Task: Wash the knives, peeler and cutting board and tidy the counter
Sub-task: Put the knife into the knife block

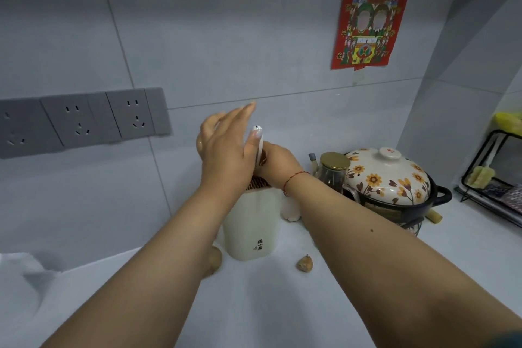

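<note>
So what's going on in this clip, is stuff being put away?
Looks like it. The person's right hand grips a white-handled utensil and holds it at the top of the white knife block on the counter. The left hand hovers open just in front, fingers straight. Whether it is a knife or the peeler cannot be told. A floral clay pot and a jar stand to the right.

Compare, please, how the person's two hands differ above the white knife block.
The left hand is spread open with straight fingers, holding nothing; the right hand grips a white-handled utensil. The left hand lies nearer the camera, partly covering the right. Both hover over the knife block.
</note>
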Demonstrator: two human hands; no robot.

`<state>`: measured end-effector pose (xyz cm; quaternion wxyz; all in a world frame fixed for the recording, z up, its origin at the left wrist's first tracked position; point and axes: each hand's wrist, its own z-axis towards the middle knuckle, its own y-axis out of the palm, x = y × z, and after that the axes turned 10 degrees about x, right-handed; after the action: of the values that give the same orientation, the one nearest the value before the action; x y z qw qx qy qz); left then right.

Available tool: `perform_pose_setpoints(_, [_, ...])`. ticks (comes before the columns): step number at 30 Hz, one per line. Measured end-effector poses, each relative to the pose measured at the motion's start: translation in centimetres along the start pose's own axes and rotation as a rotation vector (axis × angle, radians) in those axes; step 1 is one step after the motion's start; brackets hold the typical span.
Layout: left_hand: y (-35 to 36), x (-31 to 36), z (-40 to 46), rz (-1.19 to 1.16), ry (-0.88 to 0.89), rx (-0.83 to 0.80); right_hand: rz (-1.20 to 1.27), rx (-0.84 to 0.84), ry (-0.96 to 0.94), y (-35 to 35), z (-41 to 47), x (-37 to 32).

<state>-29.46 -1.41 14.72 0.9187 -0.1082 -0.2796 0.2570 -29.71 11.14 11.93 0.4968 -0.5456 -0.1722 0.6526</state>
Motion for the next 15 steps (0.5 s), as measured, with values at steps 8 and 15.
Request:
perform_pose_setpoints(8, [1.3, -0.5, -1.7, 0.037, -0.001, -0.028, 0.027, 0.066, -0.032, -0.7, -0.4, 0.9])
perform_pose_setpoints(15, [0.4, 3.7, -4.7, -0.126, -0.054, 0.074, 0.209, 0.19, 0.051, -5.5, -4.2, 2.9])
